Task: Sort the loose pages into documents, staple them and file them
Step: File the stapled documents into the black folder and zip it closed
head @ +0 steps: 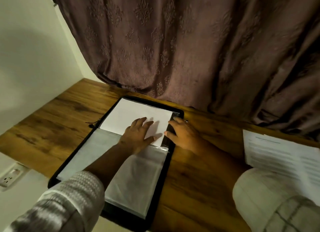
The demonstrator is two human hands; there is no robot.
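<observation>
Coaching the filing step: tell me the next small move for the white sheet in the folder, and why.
Probably slide the white sheet down into the clear sleeve: most of it shows above the sleeve's edge, the left hand lies flat on it, and the right hand touches the folder edge.

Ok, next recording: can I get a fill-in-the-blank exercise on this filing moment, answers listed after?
The sheet under the left hand is ____ in colour.
The right hand rests at the ____ edge of the folder.
The printed pages lie on the table, not in the ____.
Behind the table hangs a brown ____.
Missing words: white, right, folder, curtain.
</observation>
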